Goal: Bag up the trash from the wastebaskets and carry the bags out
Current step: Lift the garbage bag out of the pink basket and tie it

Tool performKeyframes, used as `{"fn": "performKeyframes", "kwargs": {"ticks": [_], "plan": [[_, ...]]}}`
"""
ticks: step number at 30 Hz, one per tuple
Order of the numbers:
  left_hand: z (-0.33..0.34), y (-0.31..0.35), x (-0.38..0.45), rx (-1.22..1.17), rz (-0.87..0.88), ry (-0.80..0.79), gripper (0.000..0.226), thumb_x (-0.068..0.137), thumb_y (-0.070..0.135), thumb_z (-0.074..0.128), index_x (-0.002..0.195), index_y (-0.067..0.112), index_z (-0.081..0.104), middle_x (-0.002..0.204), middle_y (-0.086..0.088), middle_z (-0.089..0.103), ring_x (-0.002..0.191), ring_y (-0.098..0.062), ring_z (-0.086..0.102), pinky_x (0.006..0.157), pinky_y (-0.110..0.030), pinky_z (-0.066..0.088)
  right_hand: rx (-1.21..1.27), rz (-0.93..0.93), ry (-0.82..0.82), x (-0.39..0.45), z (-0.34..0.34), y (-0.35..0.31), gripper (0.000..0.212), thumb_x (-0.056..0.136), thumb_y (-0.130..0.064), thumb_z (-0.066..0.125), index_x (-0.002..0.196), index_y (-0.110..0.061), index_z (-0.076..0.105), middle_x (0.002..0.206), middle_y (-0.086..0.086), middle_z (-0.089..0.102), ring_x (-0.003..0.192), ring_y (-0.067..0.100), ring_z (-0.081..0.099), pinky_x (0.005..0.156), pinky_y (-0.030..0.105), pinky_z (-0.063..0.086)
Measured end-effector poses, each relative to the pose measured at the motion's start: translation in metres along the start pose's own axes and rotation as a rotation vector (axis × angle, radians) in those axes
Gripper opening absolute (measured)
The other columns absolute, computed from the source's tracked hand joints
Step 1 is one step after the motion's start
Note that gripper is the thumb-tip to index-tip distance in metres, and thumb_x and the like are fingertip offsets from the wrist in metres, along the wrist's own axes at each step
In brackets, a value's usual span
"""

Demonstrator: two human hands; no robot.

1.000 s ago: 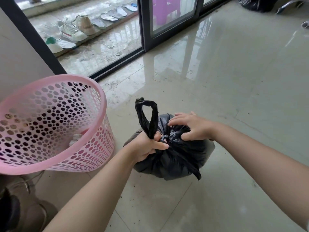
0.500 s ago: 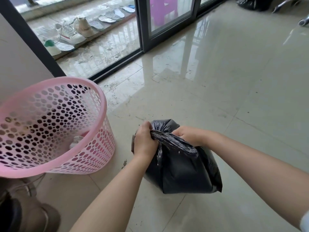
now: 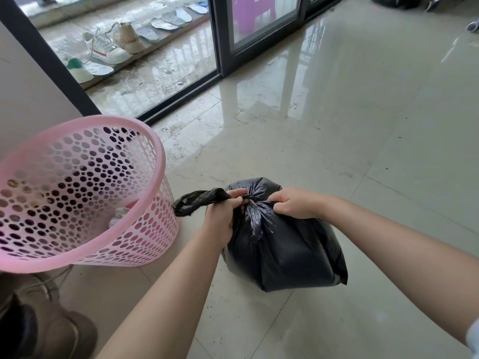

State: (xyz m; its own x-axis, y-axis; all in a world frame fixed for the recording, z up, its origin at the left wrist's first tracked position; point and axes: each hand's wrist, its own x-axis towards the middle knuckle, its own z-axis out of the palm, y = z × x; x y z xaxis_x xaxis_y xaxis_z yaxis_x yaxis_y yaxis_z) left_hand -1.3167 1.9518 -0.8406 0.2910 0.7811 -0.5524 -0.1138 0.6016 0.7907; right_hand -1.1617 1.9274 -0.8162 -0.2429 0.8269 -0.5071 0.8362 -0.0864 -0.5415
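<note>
A full black trash bag (image 3: 290,250) sits on the tiled floor in front of me. Its neck is gathered into a tight twist at the top. My left hand (image 3: 223,216) grips one twisted tail of the bag, which sticks out to the left. My right hand (image 3: 295,203) pinches the other side of the neck, just right of the knot. A pink perforated wastebasket (image 3: 145,237) stands tilted at the left, close to the bag, with a scrap of white paper inside.
A dark-framed sliding glass door (image 3: 223,40) runs along the back, with shoes (image 3: 108,50) and insoles on the ledge outside. Another black bag (image 3: 396,1) lies at the far top right. A brown shoe (image 3: 51,332) is at the bottom left.
The bag's loop that stood upright a second ago has been pulled down and out to the left. Both hands have drawn apart across the neck, tightening it.
</note>
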Motion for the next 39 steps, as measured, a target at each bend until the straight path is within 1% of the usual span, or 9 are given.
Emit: {"fn": "performKeyframes", "kwargs": {"ticks": [8, 13, 17, 20, 23, 26, 31, 36, 39], "plan": [[-0.002, -0.01, 0.002, 0.072, 0.108, -0.104, 0.037, 0.092, -0.009, 0.033, 0.073, 0.015, 0.054, 0.077, -0.003, 0.057, 0.059, -0.007, 0.06, 0.049, -0.012, 0.05, -0.02, 0.04, -0.03, -0.005, 0.005, -0.001, 0.028, 0.086, -0.006, 0.037, 0.103, 0.004, 0.056, 0.111, 0.02, 0.062, 0.104, 0.031, 0.054, 0.093, 0.039, 0.041], [-0.009, -0.014, 0.003, 0.214, 0.242, -0.194, 0.035, 0.089, -0.015, 0.038, 0.069, 0.011, 0.049, 0.082, -0.005, 0.056, 0.077, -0.016, 0.055, 0.073, -0.021, 0.047, -0.01, 0.05, -0.177, -0.008, 0.007, -0.001, 0.018, 0.084, -0.01, 0.045, 0.093, 0.002, 0.056, 0.097, 0.023, 0.06, 0.084, 0.019, 0.05, 0.091, 0.042, 0.044], [-0.02, -0.013, 0.003, 0.31, 0.289, 0.016, 0.033, 0.08, -0.014, 0.056, 0.067, 0.016, 0.051, 0.075, -0.003, 0.055, 0.072, -0.013, 0.052, 0.068, -0.022, 0.042, 0.101, 0.126, -0.363, -0.009, 0.002, 0.0, 0.024, 0.089, -0.022, 0.048, 0.097, -0.003, 0.06, 0.087, 0.007, 0.05, 0.081, 0.017, 0.046, 0.077, 0.034, 0.041], [-0.024, -0.019, 0.004, 0.359, 0.326, 0.088, 0.034, 0.077, -0.011, 0.062, 0.064, 0.019, 0.052, 0.07, 0.0, 0.053, 0.069, -0.011, 0.051, 0.065, -0.017, 0.041, -0.052, 0.079, -0.092, -0.002, -0.005, 0.002, 0.025, 0.09, -0.02, 0.046, 0.097, -0.005, 0.065, 0.095, 0.013, 0.068, 0.075, 0.016, 0.054, 0.071, 0.024, 0.043], [-0.022, -0.025, 0.004, 0.237, 0.223, 0.014, 0.035, 0.079, -0.011, 0.06, 0.062, 0.019, 0.054, 0.06, 0.004, 0.059, 0.059, -0.006, 0.054, 0.051, -0.011, 0.045, -0.023, 0.003, 0.241, 0.011, -0.005, -0.002, 0.028, 0.089, -0.01, 0.048, 0.113, -0.007, 0.062, 0.118, 0.01, 0.065, 0.103, 0.02, 0.059, 0.085, 0.02, 0.04], [-0.02, -0.028, 0.005, 0.16, 0.186, -0.041, 0.036, 0.079, -0.012, 0.059, 0.06, 0.019, 0.056, 0.052, 0.01, 0.064, 0.055, -0.003, 0.059, 0.053, -0.01, 0.05, 0.028, -0.033, 0.047, 0.025, 0.001, -0.012, 0.043, 0.086, 0.0, 0.042, 0.126, -0.015, 0.053, 0.129, 0.005, 0.058, 0.108, 0.015, 0.054, 0.088, 0.017, 0.034], [-0.025, -0.033, 0.003, 0.131, 0.185, -0.015, 0.033, 0.079, -0.013, 0.058, 0.062, 0.016, 0.054, 0.069, -0.003, 0.056, 0.069, -0.014, 0.056, 0.066, -0.016, 0.05, 0.084, 0.018, -0.195, 0.029, 0.002, -0.009, 0.041, 0.08, 0.005, 0.047, 0.112, -0.014, 0.063, 0.097, 0.002, 0.064, 0.089, 0.016, 0.052, 0.074, 0.023, 0.044], [-0.024, -0.03, 0.0, 0.14, 0.206, 0.004, 0.032, 0.079, -0.009, 0.061, 0.06, 0.016, 0.056, 0.069, -0.003, 0.058, 0.07, -0.017, 0.056, 0.069, -0.022, 0.049, 0.097, 0.014, -0.143, 0.023, 0.0, -0.008, 0.018, 0.082, -0.002, 0.056, 0.096, -0.013, 0.063, 0.073, -0.009, 0.05, 0.071, 0.009, 0.047, 0.061, 0.014, 0.039], [-0.023, -0.017, -0.005, 0.207, 0.211, -0.095, 0.02, 0.086, 0.008, 0.058, 0.069, 0.019, 0.06, 0.071, 0.0, 0.059, 0.074, -0.014, 0.056, 0.068, -0.022, 0.045, -0.21, -0.065, -0.064, 0.022, -0.004, -0.013, 0.018, 0.081, -0.003, 0.048, 0.071, -0.017, 0.047, 0.082, 0.006, 0.054, 0.081, 0.024, 0.051, 0.071, 0.029, 0.044]]}}
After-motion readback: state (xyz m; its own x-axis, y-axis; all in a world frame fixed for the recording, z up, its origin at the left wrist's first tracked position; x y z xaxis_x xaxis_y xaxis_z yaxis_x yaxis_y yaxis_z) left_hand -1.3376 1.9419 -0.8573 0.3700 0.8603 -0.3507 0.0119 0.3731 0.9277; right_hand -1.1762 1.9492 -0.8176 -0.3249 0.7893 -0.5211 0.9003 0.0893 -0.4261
